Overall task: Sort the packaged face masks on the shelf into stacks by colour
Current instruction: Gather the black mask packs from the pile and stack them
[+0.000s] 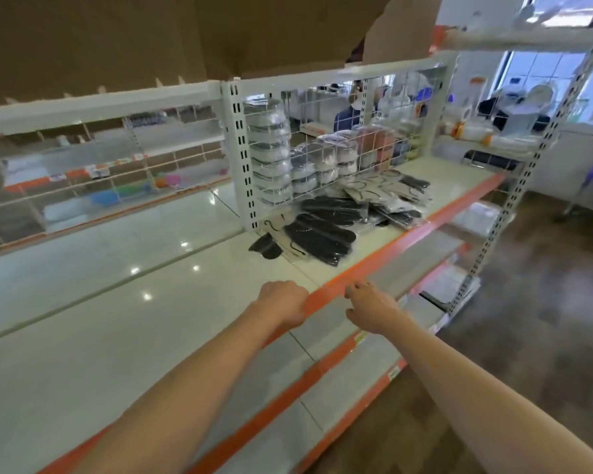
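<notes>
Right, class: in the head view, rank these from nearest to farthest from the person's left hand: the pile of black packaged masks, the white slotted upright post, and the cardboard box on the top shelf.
Measured from the left hand, at the shelf's orange front edge:
1. Black packaged masks, on the shelf just beyond the hand.
2. White slotted post, behind the masks.
3. Cardboard box, on the top shelf.

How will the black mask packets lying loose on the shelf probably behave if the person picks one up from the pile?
The black mask packets look flat and thin, so one is probably light and will likely bend in the hand. Their clear wrapping shines, so it may be slippery. They overlap loosely on the shelf, so lifting one may drag its neighbours.
</notes>
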{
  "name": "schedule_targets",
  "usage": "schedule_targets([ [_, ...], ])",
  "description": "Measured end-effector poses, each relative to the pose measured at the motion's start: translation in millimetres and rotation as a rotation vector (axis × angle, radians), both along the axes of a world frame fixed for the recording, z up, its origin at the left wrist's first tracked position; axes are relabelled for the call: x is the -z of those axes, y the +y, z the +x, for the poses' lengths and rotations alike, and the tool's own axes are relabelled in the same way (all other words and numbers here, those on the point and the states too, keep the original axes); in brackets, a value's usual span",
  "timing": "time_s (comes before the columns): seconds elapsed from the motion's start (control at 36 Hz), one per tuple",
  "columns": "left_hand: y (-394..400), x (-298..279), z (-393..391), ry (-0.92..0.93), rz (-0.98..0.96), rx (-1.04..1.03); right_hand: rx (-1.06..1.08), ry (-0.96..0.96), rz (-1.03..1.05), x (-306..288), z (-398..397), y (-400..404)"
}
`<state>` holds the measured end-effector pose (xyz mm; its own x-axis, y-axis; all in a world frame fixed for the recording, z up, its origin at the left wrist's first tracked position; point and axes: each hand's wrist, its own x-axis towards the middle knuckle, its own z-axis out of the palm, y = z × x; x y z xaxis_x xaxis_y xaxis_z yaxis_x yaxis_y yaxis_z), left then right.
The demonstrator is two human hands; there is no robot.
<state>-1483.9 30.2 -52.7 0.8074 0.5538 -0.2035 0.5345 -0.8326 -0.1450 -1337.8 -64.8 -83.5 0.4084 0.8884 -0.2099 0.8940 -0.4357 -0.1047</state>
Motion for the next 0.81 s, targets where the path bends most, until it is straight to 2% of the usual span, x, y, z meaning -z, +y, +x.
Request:
schedule_targets([
  [0.14, 34.7, 3.9, 53.4, -0.066, 0.013, 0.001, -0.009, 0.033, 0.032, 5.4, 43.4, 22.6],
  [0.42, 105.3, -2.3, 156.3, -0.194, -0.035, -0.033, -0.010, -0.069, 0.045, -30.7, 160.2, 90.2],
  [0.64, 149.3, 6.8, 186.8, -0.241, -0.100, -0.144, -0.123, 0.008, 0.043, -17.5, 200.8, 142.3],
  [0.81, 172.9, 14.3, 200.9, -0.264, -0.098, -0.310, -0.244, -0.008, 0.150, -20.8, 228.6, 198.2],
])
